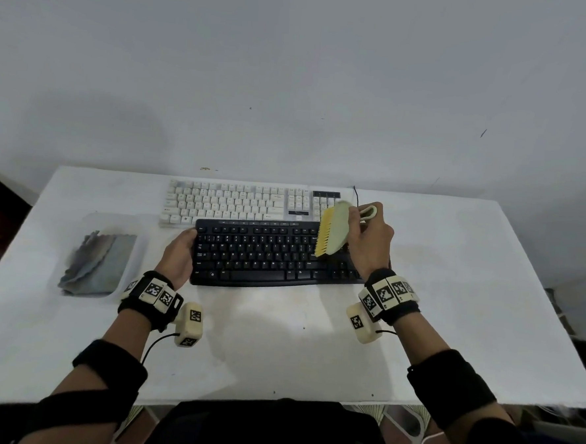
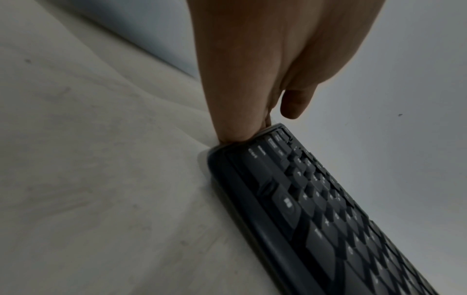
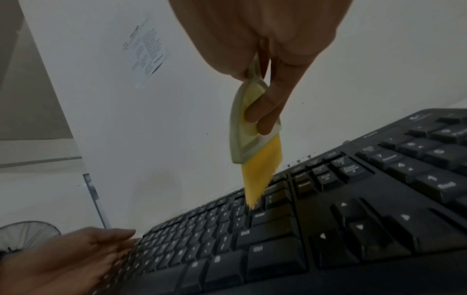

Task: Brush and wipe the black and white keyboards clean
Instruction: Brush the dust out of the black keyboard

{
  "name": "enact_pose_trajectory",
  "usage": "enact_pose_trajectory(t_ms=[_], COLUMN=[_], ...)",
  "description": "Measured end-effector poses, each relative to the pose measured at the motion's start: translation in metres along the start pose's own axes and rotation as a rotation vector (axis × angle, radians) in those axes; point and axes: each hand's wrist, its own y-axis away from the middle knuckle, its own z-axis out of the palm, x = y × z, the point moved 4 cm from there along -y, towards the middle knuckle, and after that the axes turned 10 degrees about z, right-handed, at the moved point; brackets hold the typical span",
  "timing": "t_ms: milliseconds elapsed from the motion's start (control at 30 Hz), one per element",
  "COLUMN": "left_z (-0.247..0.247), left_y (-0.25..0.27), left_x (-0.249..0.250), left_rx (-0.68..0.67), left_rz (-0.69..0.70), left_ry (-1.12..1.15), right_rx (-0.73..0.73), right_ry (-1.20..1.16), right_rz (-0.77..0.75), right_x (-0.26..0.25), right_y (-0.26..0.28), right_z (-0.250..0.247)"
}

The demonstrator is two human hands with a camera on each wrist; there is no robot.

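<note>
Near the middle of the white table (image 1: 451,300), the black keyboard (image 1: 269,254) is lying flat with its long axis running parallel to the front edge, its key legends such as Q W E R T Y, Enter and Shift reading upright toward the person; any brand mark is too blurred to read. Just behind it, toward the far edge and touching or nearly so, the white keyboard (image 1: 238,203) is lying the same way. The left hand (image 1: 179,254) is resting with straight fingers (image 2: 235,127) against the black keyboard's left end, steadying it. The right hand (image 1: 369,242) is gripping the pale green brush (image 1: 335,229) by its handle, fingers curled around it, yellow bristles (image 3: 260,175) pointing down onto the keys beside Enter. Toward the left edge, grey cloths (image 1: 100,261) are lying in a clear tray (image 1: 74,291).
</note>
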Motion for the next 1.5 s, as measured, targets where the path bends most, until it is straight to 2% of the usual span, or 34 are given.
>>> enact_pose_trajectory(t_ms=[167,400,467,567,633,800,1033,1267,1500], left_z=[-0.001,-0.004,-0.004,-0.005,-0.007,-0.008,-0.006,-0.006,-0.005], left_y=[0.000,-0.004,-0.005,-0.007,-0.008,-0.009,-0.009,-0.007,-0.006], left_x=[-0.001,-0.005,-0.005,-0.007,-0.007,-0.009,-0.007,-0.006,-0.006], left_rx=[0.006,0.000,-0.002,0.000,0.007,0.006,0.016,0.015,0.013], left_rz=[-0.002,0.001,0.002,0.005,-0.001,-0.008,-0.012,-0.018,-0.019], left_ry=[0.013,0.010,0.011,0.005,0.001,-0.013,-0.016,-0.016,-0.024], right_rx=[-0.042,-0.226,-0.192,-0.032,0.004,-0.058,-0.307,-0.177,-0.283], right_ry=[0.001,0.091,0.082,0.035,0.002,-0.012,0.152,0.092,0.079], right_rz=[-0.007,-0.123,-0.091,-0.015,0.009,-0.020,-0.205,-0.155,-0.166], right_x=[0.006,0.007,0.004,0.004,0.006,0.005,-0.004,-0.007,0.000], right_y=[0.013,0.020,0.016,0.012,0.011,0.021,0.023,0.021,0.032], right_z=[0.013,0.012,0.007,-0.001,0.001,0.015,0.009,0.007,0.015])
